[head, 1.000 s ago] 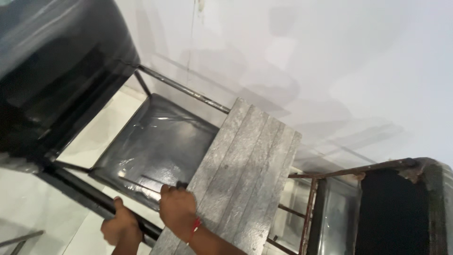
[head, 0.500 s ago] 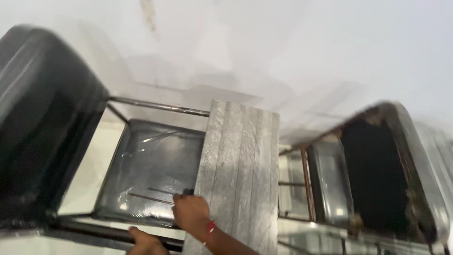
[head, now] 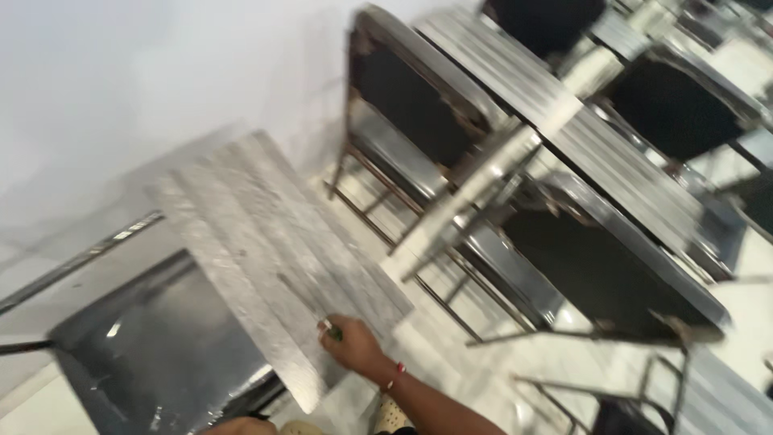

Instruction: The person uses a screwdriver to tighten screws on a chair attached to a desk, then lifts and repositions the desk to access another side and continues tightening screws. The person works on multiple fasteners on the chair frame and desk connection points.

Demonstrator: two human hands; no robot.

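White wall behind, chairs [head: 419, 105] all around; our right hand [head: 351, 346] rests curled on the grey tabletop [head: 266, 250], pinching something small and green [head: 335, 332]. Left hand's barely visible, can't tell.

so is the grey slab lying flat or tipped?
Flat, as far as the blurred head view shows: the grey slab rests across the chair frame, the right hand on its near end.

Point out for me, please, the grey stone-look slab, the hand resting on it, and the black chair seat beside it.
grey slab [head: 266, 242], head view: middle of its top face.
right hand [head: 352, 346], head view: back of the hand, near the slab's edge.
black chair seat [head: 153, 362], head view: glossy seat surface left of the slab.
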